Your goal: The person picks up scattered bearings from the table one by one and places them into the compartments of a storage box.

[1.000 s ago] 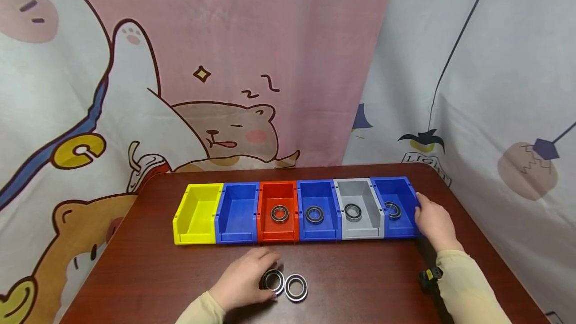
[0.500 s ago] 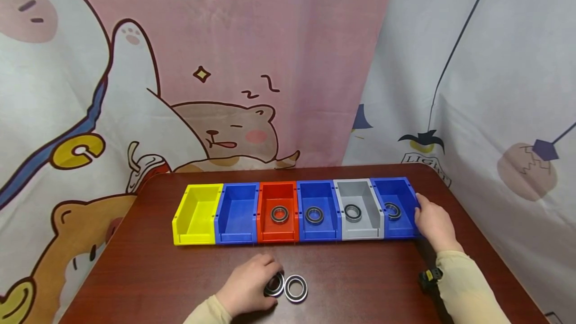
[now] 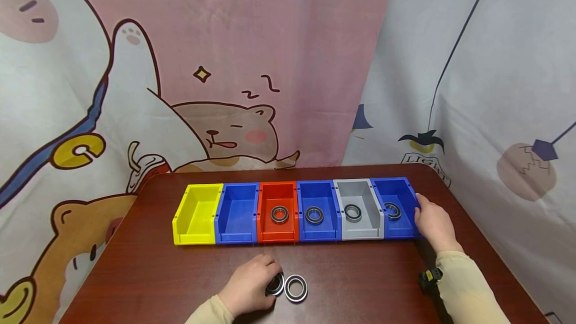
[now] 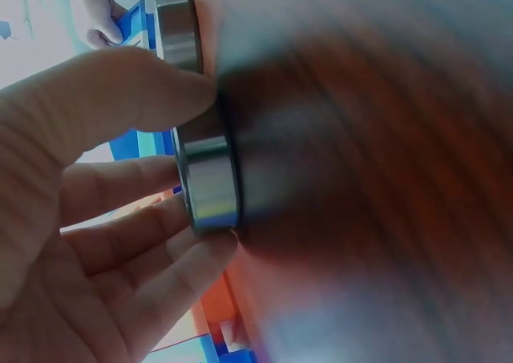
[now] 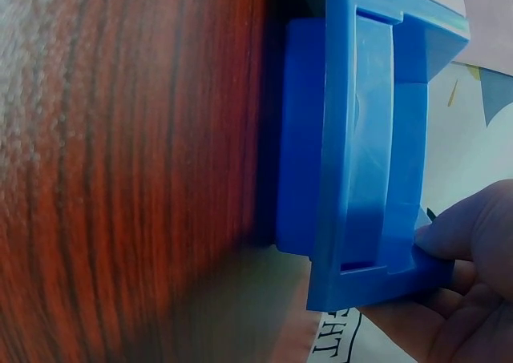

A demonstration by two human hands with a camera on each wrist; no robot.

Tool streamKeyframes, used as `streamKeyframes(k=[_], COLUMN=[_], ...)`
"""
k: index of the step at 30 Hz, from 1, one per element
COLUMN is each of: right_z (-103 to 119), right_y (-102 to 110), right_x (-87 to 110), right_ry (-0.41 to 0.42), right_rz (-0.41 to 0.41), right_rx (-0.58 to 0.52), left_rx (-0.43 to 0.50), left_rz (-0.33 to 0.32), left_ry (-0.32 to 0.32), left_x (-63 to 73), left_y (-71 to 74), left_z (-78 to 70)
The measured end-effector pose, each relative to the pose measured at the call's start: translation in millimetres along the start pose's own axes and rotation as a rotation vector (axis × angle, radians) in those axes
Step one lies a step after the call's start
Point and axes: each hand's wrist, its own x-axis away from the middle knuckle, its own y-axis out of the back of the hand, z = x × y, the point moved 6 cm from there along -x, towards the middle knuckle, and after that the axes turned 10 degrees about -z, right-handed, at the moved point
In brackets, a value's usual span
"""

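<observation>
My left hand [image 3: 252, 284] pinches a ball bearing [image 3: 281, 286] at the near middle of the table. In the left wrist view, the thumb lies on one side of this bearing [image 4: 210, 183] and the fingers reach round the other. Close on its right lies a second bearing [image 3: 295, 299], flat on the wood. My right hand [image 3: 436, 221] grips the outer side wall of the rightmost blue bin [image 3: 408, 221]; the right wrist view puts the thumb over the rim of that bin [image 5: 373, 139] and the fingers outside. A bearing [image 3: 398, 211] lies inside it.
Joined bins run in a row across the table [image 3: 351, 284]. Single bearings lie in the red bin [image 3: 276, 194], the middle blue bin [image 3: 315, 194] and the grey bin [image 3: 355, 191]. Nothing shows inside the yellow bin [image 3: 202, 206] or the left blue bin [image 3: 240, 209]. A printed curtain [image 3: 324, 64] hangs behind.
My left hand has shifted slightly right and nearer, closing round the left bearing, which is more covered now. The right hand has stayed at the blue bin.
</observation>
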Motion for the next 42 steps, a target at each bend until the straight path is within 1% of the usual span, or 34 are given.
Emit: streamKeyframes(k=[4,9,16,22,28,36,39,42], right_z=[-1,-1,-1,0,0,-2,-1,-1], right_y=[0,-1,0,0,0,-1,-1,-1], right_x=[0.0,-0.2,-0.7,-0.5,-0.4,-0.7,-0.3,0.1], right_ry=[0.004,0.003,0.009,0.004,0.005,0.001,-0.002,0.0], right_rz=[-0.005,-0.004,0.002,0.008,0.003,-0.002,-0.005,-0.006], right_rx=[0.002,0.005,0.005,0.001,-0.001,0.005,0.005,0.004], left_rx=[-0.008,-0.015,-0.028,-0.026,-0.024,-0.049,-0.058,-0.06], left_rz=[-0.013,-0.02,-0.056,-0.129,-0.166,-0.207,-0.229,-0.247], left_ry=[-0.013,0.0,0.069,0.108,0.201,0.353,0.391,0.415], left_x=[-0.8,0.3,1.3,1.6,-1.9,-12.4,-16.0,-18.7], left_y=[-0.1,3.7,18.8,36.5,52.9,69.8,75.1,78.2], left_z=[0.5,5.0,21.2,35.7,52.8,76.2,83.5,90.4])
